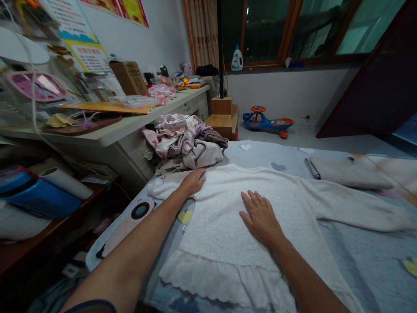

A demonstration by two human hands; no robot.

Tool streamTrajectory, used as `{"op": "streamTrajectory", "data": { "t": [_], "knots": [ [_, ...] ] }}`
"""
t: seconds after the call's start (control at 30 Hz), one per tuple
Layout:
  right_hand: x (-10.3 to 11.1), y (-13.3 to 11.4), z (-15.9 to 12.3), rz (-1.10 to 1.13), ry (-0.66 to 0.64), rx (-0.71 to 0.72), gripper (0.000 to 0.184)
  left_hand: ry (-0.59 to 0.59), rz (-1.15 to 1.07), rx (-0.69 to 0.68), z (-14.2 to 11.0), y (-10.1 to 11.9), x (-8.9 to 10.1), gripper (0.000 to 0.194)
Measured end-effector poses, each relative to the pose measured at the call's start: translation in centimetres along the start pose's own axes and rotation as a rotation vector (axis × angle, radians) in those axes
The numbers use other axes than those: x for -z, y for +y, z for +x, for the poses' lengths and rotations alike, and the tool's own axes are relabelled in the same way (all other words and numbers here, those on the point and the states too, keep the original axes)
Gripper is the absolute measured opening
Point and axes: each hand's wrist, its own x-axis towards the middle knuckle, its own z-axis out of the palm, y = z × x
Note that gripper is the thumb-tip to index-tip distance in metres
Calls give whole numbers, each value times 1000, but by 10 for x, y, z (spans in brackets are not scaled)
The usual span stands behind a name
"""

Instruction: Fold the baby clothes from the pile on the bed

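Observation:
A white long-sleeved top (221,226) with a ruffled hem lies spread on the bed, its neckline facing away from me. One sleeve stretches out to the right and the other to the left. My left hand (193,181) rests on the top where the left sleeve meets the body, its fingers close together and lying on the cloth. On the chest of the top, my right hand (259,215) lies flat with its fingers slightly spread. Neither hand lifts the fabric.
A heap of crumpled clothes (185,141) sits at the bed's far left corner. Folded grey clothing (350,173) lies at the far right on the patterned bedsheet (368,256). A cluttered desk (122,130) runs along the left. Beyond the bed stands a blue ride-on toy (269,123).

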Motion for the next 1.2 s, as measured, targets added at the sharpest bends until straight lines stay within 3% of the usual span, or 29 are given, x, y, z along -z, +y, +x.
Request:
{"op": "streamTrajectory", "data": {
  "t": [0.2,0.33,0.53,0.63,0.73,0.87,1.03,1.2],
  "knots": [
    [-2,0,0,-6,16,4,59,-62,3,-170,-30,9,-4,49],
    [-3,1,0,-8,15,9,59,14,103,-124,-32,1,-2,44],
    [-3,2,1,-11,7,3,58,-30,9,-48,-31,-7,25,34],
    [-3,2,1,-7,1,7,58,-112,-83,-111,-49,-3,43,38],
    [-2,1,1,-14,2,13,58,-194,-35,-172,-70,2,52,50],
    [-3,1,0,-29,16,14,57,-124,79,-160,-83,11,47,50],
    [-5,0,1,-51,-3,20,57,16,231,-58,-85,18,35,30],
    [20,-19,-1,-108,-82,-2,51,41,212,91,-92,17,21,29]
  ]
}}
